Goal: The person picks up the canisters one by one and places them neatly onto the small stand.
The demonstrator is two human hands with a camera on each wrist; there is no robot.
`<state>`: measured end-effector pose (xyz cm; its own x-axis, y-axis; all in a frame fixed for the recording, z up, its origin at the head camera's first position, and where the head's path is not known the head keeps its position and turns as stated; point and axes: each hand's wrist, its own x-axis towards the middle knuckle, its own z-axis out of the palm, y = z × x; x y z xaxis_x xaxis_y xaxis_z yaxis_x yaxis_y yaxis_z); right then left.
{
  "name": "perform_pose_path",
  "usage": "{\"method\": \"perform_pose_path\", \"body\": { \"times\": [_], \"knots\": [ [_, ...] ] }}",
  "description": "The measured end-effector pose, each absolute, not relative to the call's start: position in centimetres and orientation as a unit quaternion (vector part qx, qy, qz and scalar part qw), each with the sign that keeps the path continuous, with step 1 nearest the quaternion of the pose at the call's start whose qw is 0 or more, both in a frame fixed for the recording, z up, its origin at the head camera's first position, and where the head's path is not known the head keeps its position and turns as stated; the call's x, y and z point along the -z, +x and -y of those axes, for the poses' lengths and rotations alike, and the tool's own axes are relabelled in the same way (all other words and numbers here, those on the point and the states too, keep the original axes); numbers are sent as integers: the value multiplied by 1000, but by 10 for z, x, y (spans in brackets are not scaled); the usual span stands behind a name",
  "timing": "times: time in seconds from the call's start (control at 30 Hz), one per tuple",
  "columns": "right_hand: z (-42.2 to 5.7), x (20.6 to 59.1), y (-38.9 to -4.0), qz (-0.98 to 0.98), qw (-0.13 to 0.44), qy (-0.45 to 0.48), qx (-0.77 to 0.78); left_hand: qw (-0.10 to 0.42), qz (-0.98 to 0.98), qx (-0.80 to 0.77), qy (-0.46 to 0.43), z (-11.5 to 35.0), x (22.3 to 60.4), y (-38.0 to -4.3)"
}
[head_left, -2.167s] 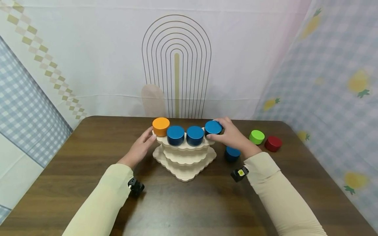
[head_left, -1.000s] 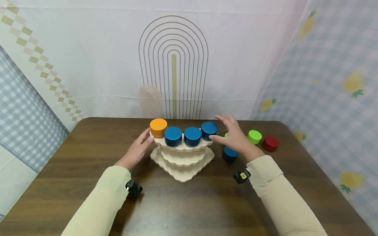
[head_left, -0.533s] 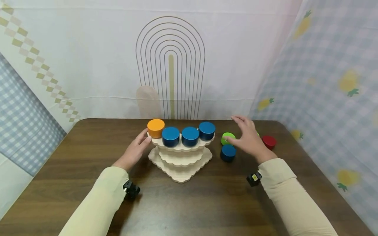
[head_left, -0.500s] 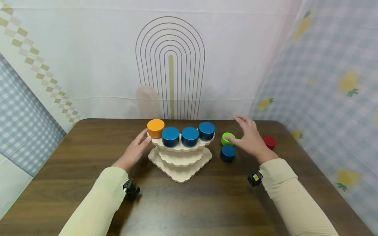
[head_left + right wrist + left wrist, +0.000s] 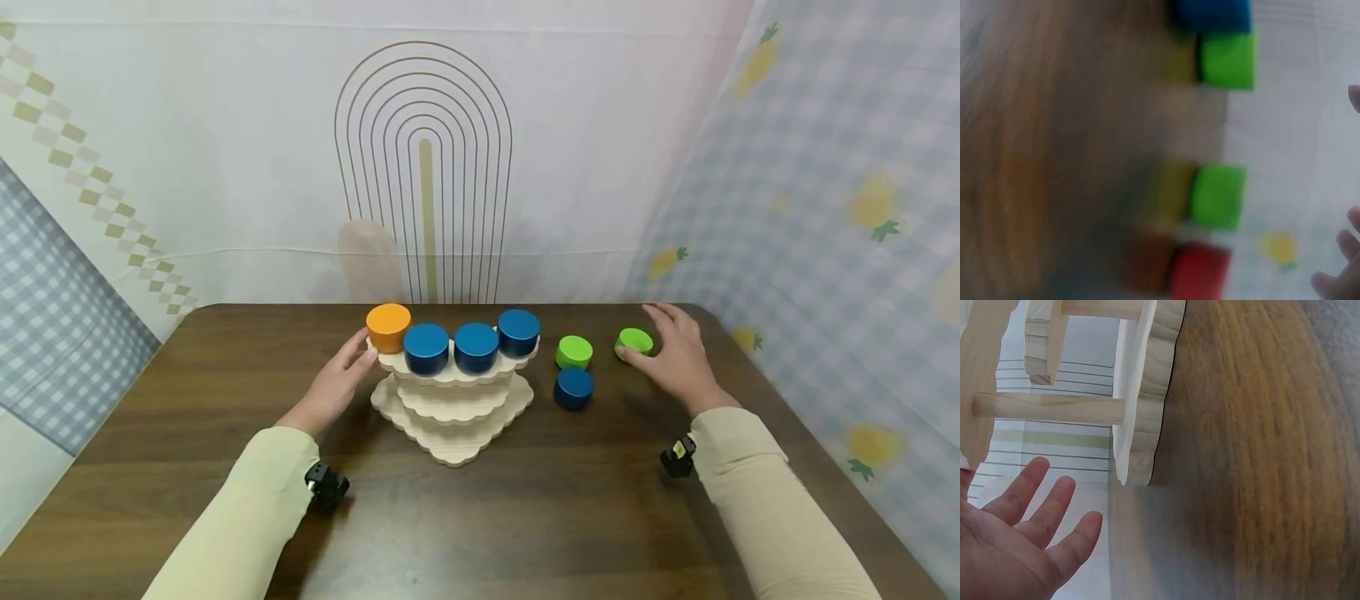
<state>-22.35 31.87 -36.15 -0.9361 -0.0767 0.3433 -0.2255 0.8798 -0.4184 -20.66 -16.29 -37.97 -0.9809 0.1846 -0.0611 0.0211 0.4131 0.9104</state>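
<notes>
My left hand (image 5: 333,383) touches the left tip of the top tier of a pale wooden tiered stand (image 5: 457,433) with scalloped edges. In the left wrist view its other fingers (image 5: 1050,512) spread loosely below that tier, beside a wooden peg (image 5: 1047,407). Four short cylinders stand on the top tier: one orange (image 5: 388,329) at the left end and several blue (image 5: 476,348). My right hand (image 5: 681,358), thumb and fingers apart, is beside the farther right lime green cylinder (image 5: 633,342). A red cylinder (image 5: 1200,272) shows in the right wrist view; my hand hides it in the head view.
Between the stand and my right hand are another lime green cylinder (image 5: 573,352) and a loose blue cylinder (image 5: 573,390). All rest on the dark wooden table (image 5: 487,525). A patterned white cloth (image 5: 585,167) hangs behind, with a checked cloth (image 5: 810,275) at the right.
My right hand has let go of the rightmost blue cylinder on the top tier and moved right to the farther green cylinder. My left hand stays at the stand; the view has shifted slightly.
</notes>
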Motion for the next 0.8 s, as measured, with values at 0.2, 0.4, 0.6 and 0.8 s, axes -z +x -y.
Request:
{"method": "perform_pose_path", "body": {
  "times": [0.2, 0.4, 0.6, 0.8],
  "knots": [
    [-339, 373, -224, 960, 161, 38, -226, 76, -836, -540, 61, 163, 380, -207],
    [-353, 384, -226, 961, 144, 2, -238, 78, -834, -543, 64, 162, 380, -207],
    [-363, 396, -229, 956, 122, -36, -264, 79, -834, -543, 61, 162, 379, -206],
    [-374, 407, -232, 949, 90, -75, -292, 84, -833, -544, 58, 162, 379, -206]
  ]
}}
